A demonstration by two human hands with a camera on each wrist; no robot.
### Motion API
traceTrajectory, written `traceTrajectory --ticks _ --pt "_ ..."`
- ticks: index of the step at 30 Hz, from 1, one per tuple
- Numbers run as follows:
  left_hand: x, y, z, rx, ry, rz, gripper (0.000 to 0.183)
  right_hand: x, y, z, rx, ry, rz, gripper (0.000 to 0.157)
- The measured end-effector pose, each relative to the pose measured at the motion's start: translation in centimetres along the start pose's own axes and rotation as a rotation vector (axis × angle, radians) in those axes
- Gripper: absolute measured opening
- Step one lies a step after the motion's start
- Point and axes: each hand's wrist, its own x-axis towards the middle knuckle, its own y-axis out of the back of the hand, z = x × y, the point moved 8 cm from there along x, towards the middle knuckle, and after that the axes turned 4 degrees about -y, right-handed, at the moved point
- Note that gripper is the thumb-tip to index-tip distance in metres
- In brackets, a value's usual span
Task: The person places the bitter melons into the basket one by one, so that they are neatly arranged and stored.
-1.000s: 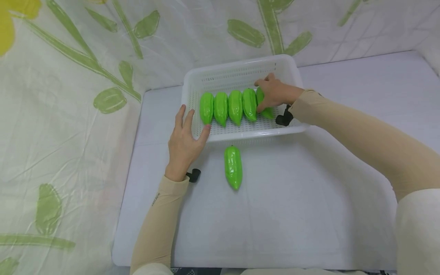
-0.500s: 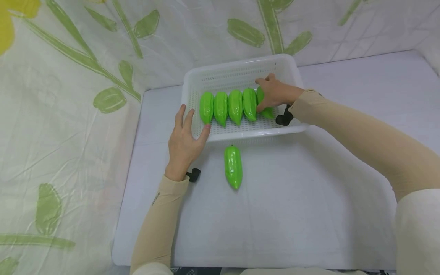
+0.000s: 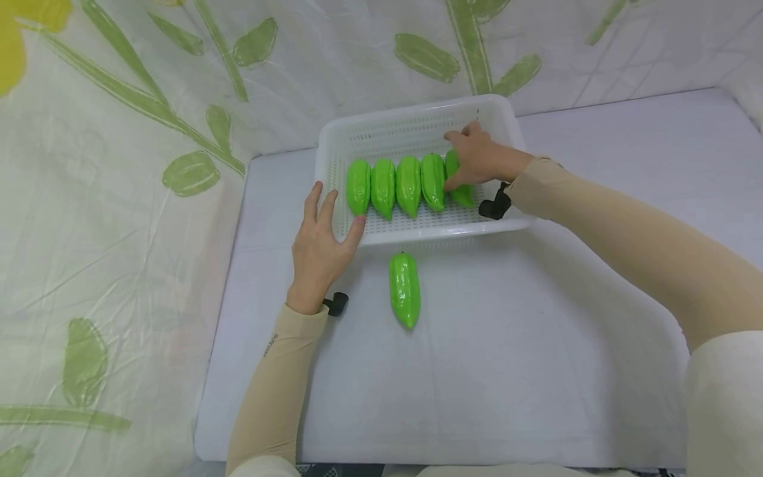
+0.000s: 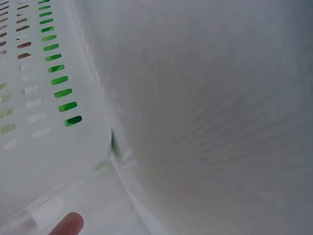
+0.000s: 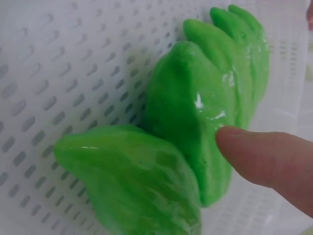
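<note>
A row of several glossy green ribbed model fruits (image 3: pixel 408 187), each pointed at one end, lies in a white plastic basket (image 3: pixel 441 233). My right hand (image 3: pixel 479 158) is over the rightmost green fruit (image 5: pixel 132 176) and partly covers it. In the right wrist view its straight thumb (image 5: pixel 264 152) reaches the neighbouring fruit (image 5: pixel 188 117). The left hand (image 3: pixel 318 255) rests at the basket's front left corner, fingers spread along the left side and thumb at the front rim. One more green fruit (image 3: pixel 405 290) lies on the table in front of the basket.
The table (image 3: pixel 507 371) has a white cover. Behind it and to the left hangs a white curtain (image 3: pixel 357 59) printed with green leaves and a yellow flower. The basket's perforated wall (image 4: pixel 49 147) fills the left of the left wrist view.
My right hand has lifted and shifted very slightly right, showing a little more of the rightmost green fruit. The left hand and the basket have stayed put.
</note>
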Motion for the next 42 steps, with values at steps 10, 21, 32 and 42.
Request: traceTrajectory --ticks 10,21,32,42 --pt "-0.1 0.1 0.1 0.000 -0.011 0.010 0.076 -2.9 1.8 -0.7 0.039 0.043 0.087 0.101" --pt "-0.2 0.0 0.0 -0.001 -0.007 0.006 0.075 -6.8 3.8 -1.8 0.162 0.112 0.177 0.095" --pt "0.0 0.0 0.0 -0.005 0.002 -0.004 0.076 -10.7 2.1 -4.8 0.204 0.237 0.269 0.085" --pt "0.1 0.1 0.1 -0.007 -0.004 0.004 0.075 -13.8 0.3 -6.4 0.234 0.331 0.364 0.080"
